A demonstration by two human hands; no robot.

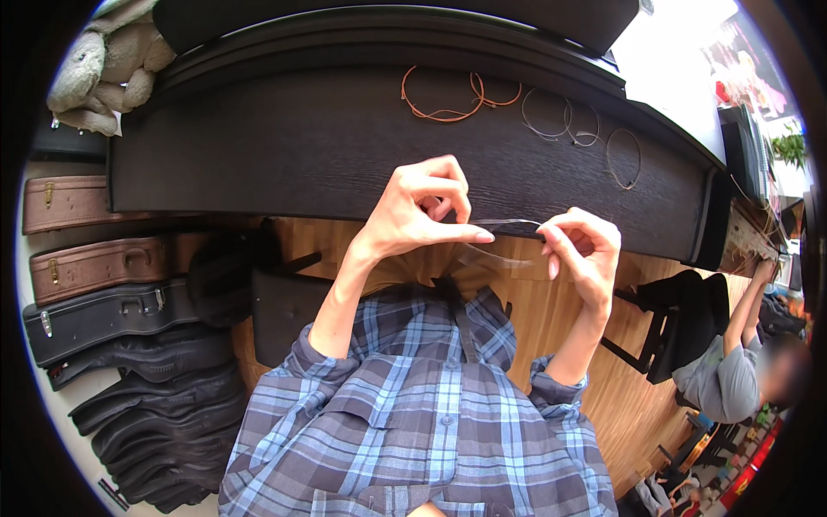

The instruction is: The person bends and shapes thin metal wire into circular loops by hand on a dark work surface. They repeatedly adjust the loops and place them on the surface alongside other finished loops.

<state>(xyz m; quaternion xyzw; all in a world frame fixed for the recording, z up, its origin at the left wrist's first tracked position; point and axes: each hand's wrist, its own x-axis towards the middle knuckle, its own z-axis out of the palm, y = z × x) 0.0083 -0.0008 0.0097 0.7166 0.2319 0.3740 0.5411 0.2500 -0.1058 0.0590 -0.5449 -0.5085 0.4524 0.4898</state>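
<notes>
Just in front of the dark lid's near edge, a thin, pale, wire-like string (508, 221) spans the gap between my hands in a loose loop. My left hand (418, 207) is closed on it, thumb stretched along the string and fingers curled. The thumb and fingers of my right hand (581, 250) pinch its other side. Farther back on the lid lie coils of copper-coloured string (444, 119). To their right are thin silver string coils (551, 136) and a separate silver loop (624, 185).
The black piano-like lid (276, 155) stretches across in front of me. Instrument cases (103, 267) are stacked at left, below a plush toy (86, 77). A black stool (680, 319) stands at right on the wooden floor (594, 379). Beyond it, another person (724, 379) works at a bench.
</notes>
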